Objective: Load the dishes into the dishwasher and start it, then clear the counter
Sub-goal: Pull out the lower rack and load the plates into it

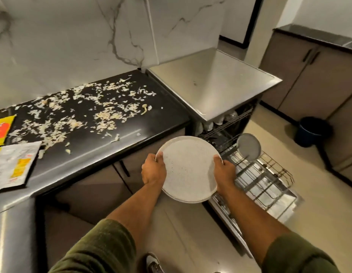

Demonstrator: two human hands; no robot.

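Observation:
I hold a large round speckled white plate (188, 168) with both hands in front of the counter. My left hand (153, 169) grips its left rim and my right hand (224, 173) grips its right rim. The plate hangs just left of the open dishwasher (226, 123). The lower wire rack (263, 180) is pulled out over the lowered door, and one grey plate (248, 147) stands upright in it. Pale dishes show dimly in the upper rack (220, 120) inside the machine.
The black counter (131, 138) is strewn with pale vegetable peelings (82, 113). Two opened packets lie at its left end, one silver (13, 164) and one yellow-red (2, 129). A steel worktop (212, 83) tops the dishwasher. A dark bucket (313, 131) stands on the floor by the far cabinets.

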